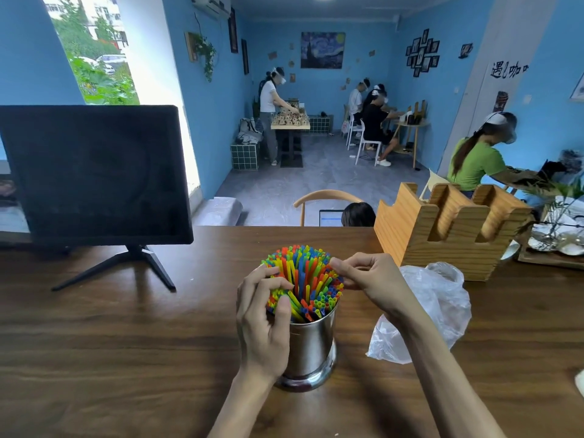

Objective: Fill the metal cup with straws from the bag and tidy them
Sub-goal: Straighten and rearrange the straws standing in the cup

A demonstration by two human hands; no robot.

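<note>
A shiny metal cup [311, 349] stands on the wooden table [126, 358] right in front of me. It is packed with upright coloured straws [308, 279] in red, yellow, green, blue and orange that fan out above its rim. My left hand [264, 324] curls round the left side of the bundle, thumb and fingertips on the straws. My right hand [368, 281] pinches straws at the bundle's right edge. A crumpled clear plastic bag [439, 308] lies flat on the table to the right of the cup, behind my right forearm.
A dark monitor [94, 175] on a stand occupies the left of the table. A wooden holder [442, 229] sits at the back right, with a tray of dishes [556, 241] beyond it. Several people work at tables further back in the blue room.
</note>
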